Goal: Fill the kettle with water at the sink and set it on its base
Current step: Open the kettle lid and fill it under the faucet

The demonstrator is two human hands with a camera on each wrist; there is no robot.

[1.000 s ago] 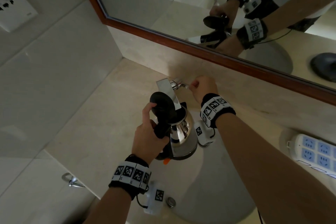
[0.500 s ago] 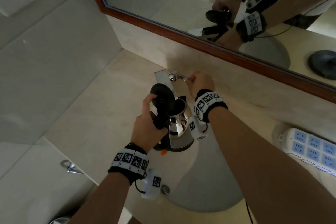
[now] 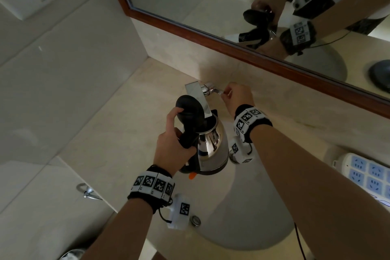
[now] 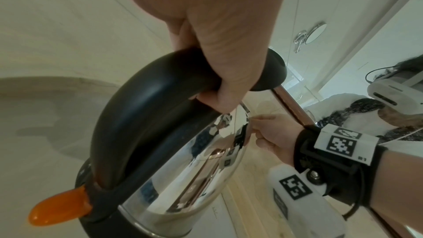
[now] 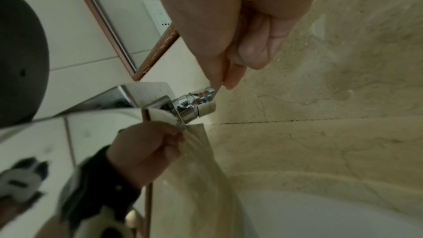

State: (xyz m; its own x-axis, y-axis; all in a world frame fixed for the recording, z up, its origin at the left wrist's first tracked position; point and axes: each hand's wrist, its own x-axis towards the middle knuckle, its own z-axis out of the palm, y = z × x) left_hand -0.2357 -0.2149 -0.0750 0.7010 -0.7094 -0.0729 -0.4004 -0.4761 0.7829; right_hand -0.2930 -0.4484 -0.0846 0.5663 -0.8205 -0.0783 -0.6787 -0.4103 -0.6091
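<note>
A beige stone counter (image 3: 130, 133) is carrying the sink (image 3: 253, 207) at 6 o'clock. A white power strip (image 3: 367, 173) is lying on it at 3 o'clock.

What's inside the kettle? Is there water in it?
The kettle has its lid flipped up, with the tap spout over its mouth. Its inside looks dark; any water cannot be seen. The left hand grips its handle.

The kettle (image 3: 213, 145) interior and the power strip's (image 3: 367, 173) right end stay unseen.
</note>
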